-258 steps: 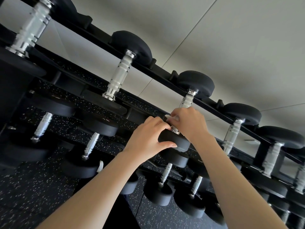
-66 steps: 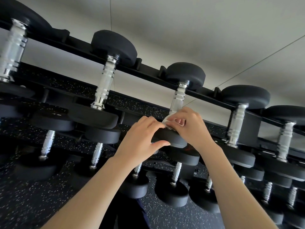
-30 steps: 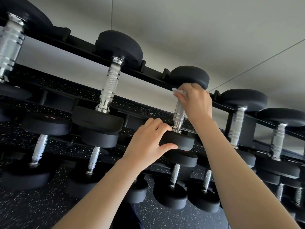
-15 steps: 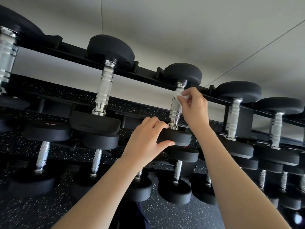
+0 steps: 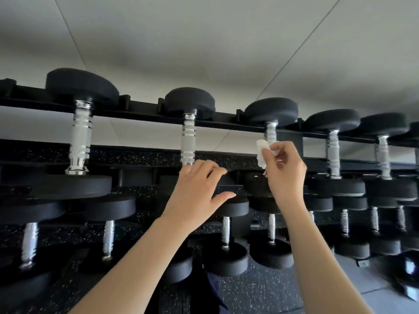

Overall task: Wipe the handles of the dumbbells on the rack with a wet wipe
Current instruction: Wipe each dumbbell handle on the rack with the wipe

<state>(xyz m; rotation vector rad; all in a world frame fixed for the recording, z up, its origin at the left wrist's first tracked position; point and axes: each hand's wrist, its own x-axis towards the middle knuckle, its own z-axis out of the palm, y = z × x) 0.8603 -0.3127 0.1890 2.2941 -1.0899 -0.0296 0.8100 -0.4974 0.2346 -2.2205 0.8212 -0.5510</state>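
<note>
Our right grip (image 5: 284,175) pinches the wet wipe (image 5: 263,152) just beside a top-row handle (image 5: 271,133), not wrapped round it. We judge that this handle, those to its right and the lower rows are left to do. Our left grip (image 5: 197,193) hangs loose-fingered, holding nothing, before the rack (image 5: 140,114), and the broad dumbbell heads (image 5: 271,111) crowd each handle.

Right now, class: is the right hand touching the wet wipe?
Touching. The head view shows the right hand pinching the wet wipe between thumb and fingers.
</note>
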